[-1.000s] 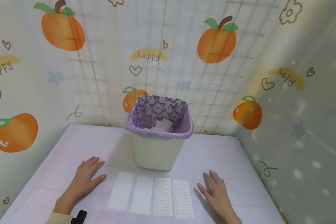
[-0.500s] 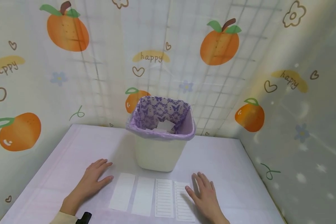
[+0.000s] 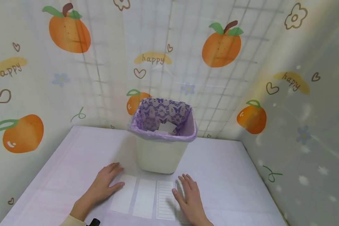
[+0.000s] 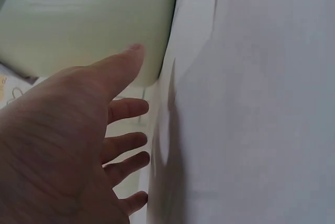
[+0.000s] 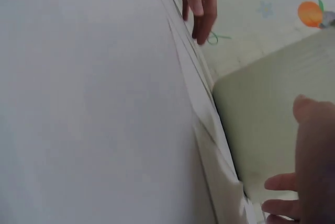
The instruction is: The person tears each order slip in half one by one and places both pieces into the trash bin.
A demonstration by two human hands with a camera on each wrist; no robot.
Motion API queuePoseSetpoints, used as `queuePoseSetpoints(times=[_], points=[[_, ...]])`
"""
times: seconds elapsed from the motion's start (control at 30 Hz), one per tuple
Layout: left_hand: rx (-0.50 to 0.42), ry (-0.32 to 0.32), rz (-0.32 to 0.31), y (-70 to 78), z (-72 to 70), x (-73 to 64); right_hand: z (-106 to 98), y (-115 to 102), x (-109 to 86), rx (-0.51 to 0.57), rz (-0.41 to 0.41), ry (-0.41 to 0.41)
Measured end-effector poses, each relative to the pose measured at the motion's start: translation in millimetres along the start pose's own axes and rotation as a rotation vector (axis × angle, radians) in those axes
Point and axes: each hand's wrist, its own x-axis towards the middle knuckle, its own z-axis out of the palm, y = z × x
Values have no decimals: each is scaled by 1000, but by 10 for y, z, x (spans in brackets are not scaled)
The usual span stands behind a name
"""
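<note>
The left hand [image 3: 101, 185], fingers parted, extends its thumb over the edge of the leftmost of four paper strips [image 3: 145, 198] on a table [image 3: 223, 179]; the right hand [image 3: 190, 201], likewise loose, covers part of the rightmost, before a bin [image 3: 161, 155]. Left wrist view: thumb and fingers apart, holding nothing. Right wrist view: thumb apart from fingers.

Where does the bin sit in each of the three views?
Head: near the middle, beyond the slips, with the whole bin in frame.
Left wrist: upper left, cut off by the edges and partly behind the left hand.
Right wrist: right side, cut off by the right edge and partly behind the right hand.
Shared landmark: the left hand, left of the slips in head, large in left wrist, top centre in right wrist.
</note>
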Motion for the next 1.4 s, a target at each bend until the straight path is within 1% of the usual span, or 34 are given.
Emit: queuePoseSetpoints(times=[0.13,0.27,0.4,0.5,0.67,0.77,0.87,0.97,1.1,1.27,1.4], points=[[-17,-3,26,63,75,1,92,-130,-29,35,28,-22],[-23,-3,40,126,140,6,167,-250,-31,25,4,-42],[-26,-12,44,191,184,26,235,-359,-21,26,-43,-45],[-22,-3,59,232,206,53,294,-419,-21,35,-89,-37],[8,21,83,252,232,75,398,-466,-39,69,-189,36],[17,34,69,241,248,67,426,-456,-55,96,-219,96],[3,38,34,223,257,53,427,-439,-68,128,-208,116],[-40,30,-6,209,255,36,414,-438,-80,152,-183,120],[-99,21,-34,201,251,37,387,-448,-81,164,-149,121],[-167,10,-64,192,235,55,365,-461,-68,189,-146,106],[-209,-22,-108,208,220,41,366,-466,-66,200,-159,108]])
